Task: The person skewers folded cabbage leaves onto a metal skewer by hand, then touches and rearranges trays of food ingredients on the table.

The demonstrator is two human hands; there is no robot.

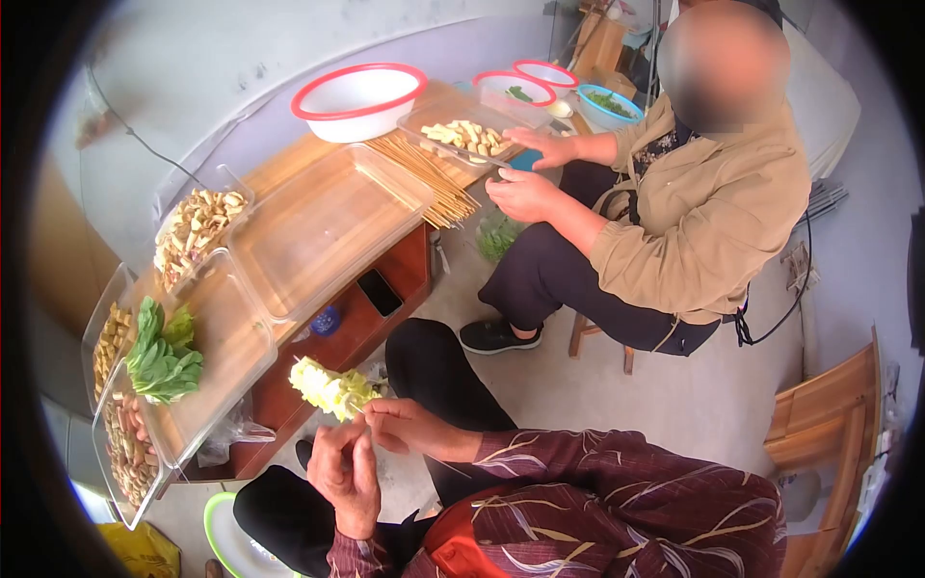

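While its stick [448, 465] is pinched by the fingertips of the right hand [409, 429], a leaf skewer [332, 388] is held above the lap, long axis slanting, leafy end directed up-left toward the table [279, 178]. Left hand [349, 482]: fingers bent beside the stick; whether gripped, cannot be told. Dark green leaves [162, 361] are carried by 1 clear tray [226, 376], pale chunks [467, 138] by another, beige chopped pieces [200, 223] by 1 clear box [237, 181].
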